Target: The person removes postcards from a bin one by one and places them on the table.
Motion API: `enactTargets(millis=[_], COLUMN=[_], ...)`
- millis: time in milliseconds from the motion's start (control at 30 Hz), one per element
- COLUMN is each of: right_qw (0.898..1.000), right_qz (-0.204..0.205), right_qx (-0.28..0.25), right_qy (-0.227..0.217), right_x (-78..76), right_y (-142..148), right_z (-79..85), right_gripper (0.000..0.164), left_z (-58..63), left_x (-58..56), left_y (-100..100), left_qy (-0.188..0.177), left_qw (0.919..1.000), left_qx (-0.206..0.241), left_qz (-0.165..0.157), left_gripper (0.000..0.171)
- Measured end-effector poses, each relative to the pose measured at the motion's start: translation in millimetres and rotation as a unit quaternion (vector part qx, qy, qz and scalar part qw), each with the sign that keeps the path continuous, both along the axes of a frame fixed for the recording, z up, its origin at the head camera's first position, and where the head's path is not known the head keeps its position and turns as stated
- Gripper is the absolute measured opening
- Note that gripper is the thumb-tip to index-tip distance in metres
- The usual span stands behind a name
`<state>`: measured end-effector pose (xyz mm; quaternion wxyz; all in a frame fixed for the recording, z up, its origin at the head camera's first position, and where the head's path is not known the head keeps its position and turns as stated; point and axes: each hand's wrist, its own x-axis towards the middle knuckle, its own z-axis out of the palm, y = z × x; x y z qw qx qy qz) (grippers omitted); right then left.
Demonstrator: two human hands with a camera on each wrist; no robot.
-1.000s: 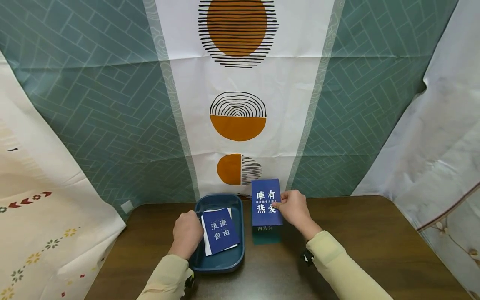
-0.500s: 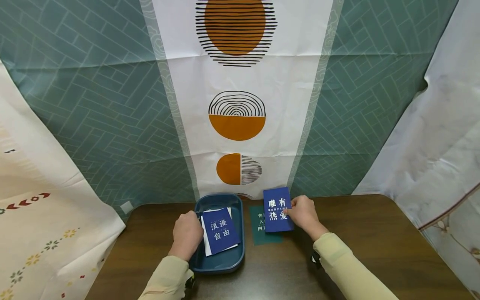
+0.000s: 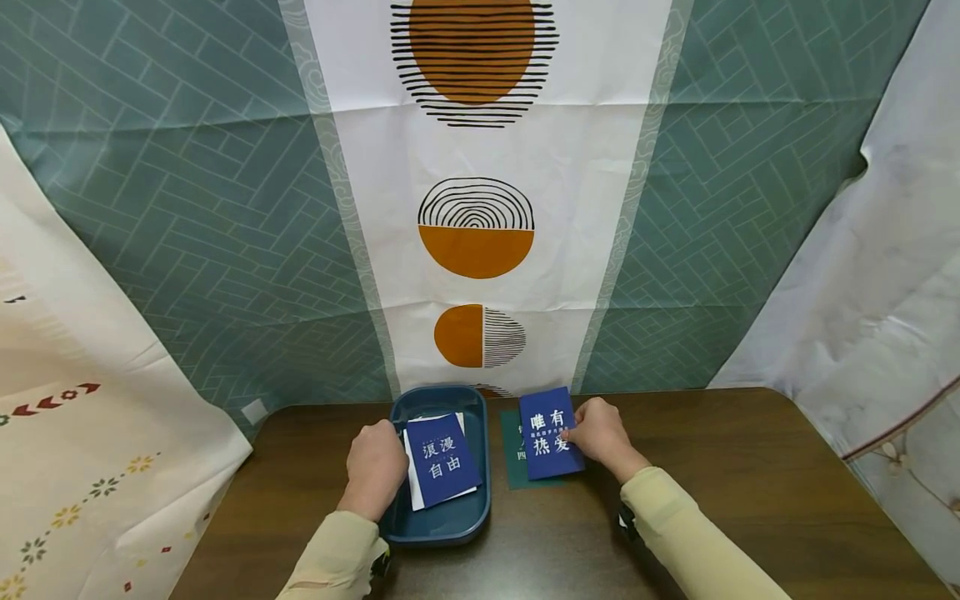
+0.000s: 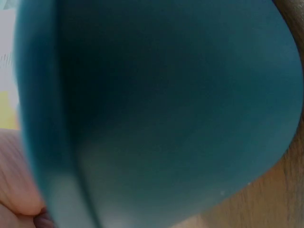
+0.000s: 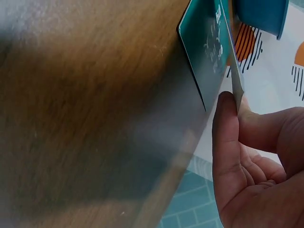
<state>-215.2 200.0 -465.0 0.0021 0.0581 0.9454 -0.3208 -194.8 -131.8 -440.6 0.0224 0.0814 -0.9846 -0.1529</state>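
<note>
Blue card (image 3: 551, 433) pinched in your right hand (image 3: 602, 437) has just come down and edged left, so it now hides most of the green card (image 3: 515, 468) on the surface (image 3: 720, 467), right of the tray (image 3: 435, 528) (contact unclear). Your left hand (image 3: 376, 468) grips the tray's left side.

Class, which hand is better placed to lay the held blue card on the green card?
Probably the right hand: it pinches that blue card partly over the green card, while the left hand grips the tray.

Blue card (image 3: 551, 433) held over green card (image 3: 514, 468), beside tray (image 3: 442, 523).
</note>
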Motion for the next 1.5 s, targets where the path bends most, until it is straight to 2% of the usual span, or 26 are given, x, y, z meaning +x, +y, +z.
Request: enactTargets(millis=[233,567,967,1500], right_qw=[1.0,0.999,0.998,0.998], right_qz=[0.012,-0.003,-0.025,-0.033], right_qx=[0.01,0.025,0.052,0.051], right_qy=[-0.003,-0.025,-0.027,-0.027], right_x=[2.5,1.8,3.9,9.6], right_y=[-3.4,-7.6,-13.0,-12.9], right_z=[-7.1,-14.4,-15.0,-11.4], right_gripper=[0.051,0.05,0.043,0.03], left_z=[-1.5,-2.1,-1.7,-1.4], left_x=[-0.1,-0.4,0.4,1.7], left_y=[-0.4,0.1,0.0,-0.8], left_qy=[-0.002,0.002,0.011,0.018], left_qw=[1.0,1.0,0.9999,0.9998], left_qx=[-0.005,0.001,-0.003,0.006], left_qz=[-0.001,0.002,-0.004,-0.009], left_gripper=[0.02,0.017,0.016,0.014])
